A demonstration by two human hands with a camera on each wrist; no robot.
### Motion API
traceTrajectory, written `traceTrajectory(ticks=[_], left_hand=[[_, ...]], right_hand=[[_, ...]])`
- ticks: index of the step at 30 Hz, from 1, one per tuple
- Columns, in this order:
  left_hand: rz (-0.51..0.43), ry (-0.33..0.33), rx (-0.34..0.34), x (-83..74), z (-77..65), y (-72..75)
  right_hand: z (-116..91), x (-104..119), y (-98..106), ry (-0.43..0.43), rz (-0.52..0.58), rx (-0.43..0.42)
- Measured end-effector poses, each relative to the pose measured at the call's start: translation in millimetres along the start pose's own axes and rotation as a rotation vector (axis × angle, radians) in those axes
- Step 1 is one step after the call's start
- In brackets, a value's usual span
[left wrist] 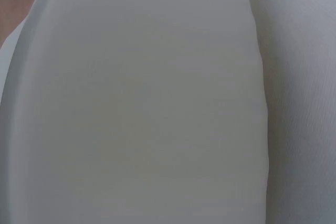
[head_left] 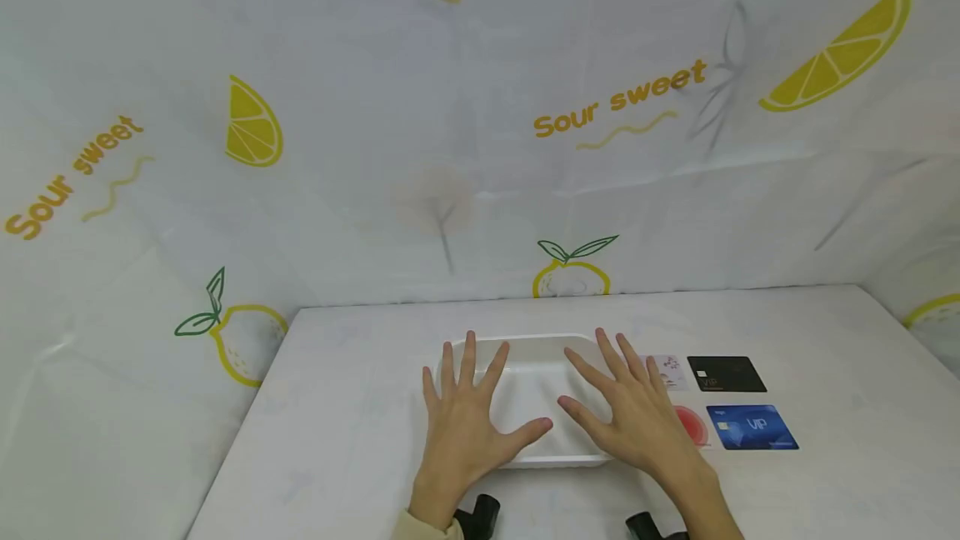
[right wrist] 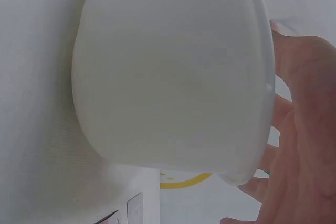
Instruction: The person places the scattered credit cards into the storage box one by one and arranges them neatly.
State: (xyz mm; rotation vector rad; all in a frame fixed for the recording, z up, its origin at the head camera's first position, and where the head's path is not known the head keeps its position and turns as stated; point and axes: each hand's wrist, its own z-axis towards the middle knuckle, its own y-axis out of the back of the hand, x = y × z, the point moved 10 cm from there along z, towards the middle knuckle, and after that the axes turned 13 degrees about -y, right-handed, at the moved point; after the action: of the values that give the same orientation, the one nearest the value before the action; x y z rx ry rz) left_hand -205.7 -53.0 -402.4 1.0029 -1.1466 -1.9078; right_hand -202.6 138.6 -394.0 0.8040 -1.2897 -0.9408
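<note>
A white rectangular tray [head_left: 558, 462] stands on the table in front of me. My left hand [head_left: 467, 436] is spread over its left part, fingers straight and thumb pointing right. Over the right part, my right hand [head_left: 637, 415] is spread in the same way, thumb toward the left. Neither hand holds anything. The right wrist view shows the right hand [right wrist: 304, 124] beyond the rim of the tray [right wrist: 173, 77]. In the left wrist view, the tray's outer wall [left wrist: 136, 98] fills most of the picture and only a bit of the hand shows.
Right of the tray lie a black card [head_left: 726, 374], a blue VIP card [head_left: 752, 427], a pale flowered card [head_left: 670, 372] and a card with a red circle [head_left: 692, 426]. My right hand partly covers the last two. A lemon-printed white cloth [head_left: 360, 215] hangs behind the table.
</note>
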Motion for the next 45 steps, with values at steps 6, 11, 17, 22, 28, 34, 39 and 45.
traceTrajectory(ticks=[6,11,17,22,28,34,39,45], left_hand=[[-0.082,0.058,-0.047,14.4,-12.7,5.5],[-0.142,0.096,-0.096,28.7,-26.3,9.2],[-0.242,0.108,-0.122,39.9,-37.6,8.1],[-0.357,0.15,-0.113,51.7,-48.1,-1.5],[-0.451,0.184,-0.106,62.8,-56.1,-14.7],[-0.511,0.17,-0.18,65.5,-57.3,-15.5],[-0.55,0.177,-0.251,68.5,-59.0,-16.2],[-0.613,0.203,-0.267,70.7,-61.0,-23.6]], right_hand=[[-2.2,-5.0,-2.8,-0.013,0.029,0.02],[-0.9,-9.3,-2.6,-0.016,0.038,0.016],[1.3,-15.1,1.4,-0.004,0.042,0.0],[5.9,-25.0,7.2,-0.009,0.08,0.009],[16.7,-49.3,11.8,-0.058,0.143,0.069],[25.2,-69.9,20.8,-0.033,0.199,0.053],[30.1,-87.0,24.6,0.032,0.271,0.037],[36.0,-113.1,26.1,0.057,0.296,0.015]])
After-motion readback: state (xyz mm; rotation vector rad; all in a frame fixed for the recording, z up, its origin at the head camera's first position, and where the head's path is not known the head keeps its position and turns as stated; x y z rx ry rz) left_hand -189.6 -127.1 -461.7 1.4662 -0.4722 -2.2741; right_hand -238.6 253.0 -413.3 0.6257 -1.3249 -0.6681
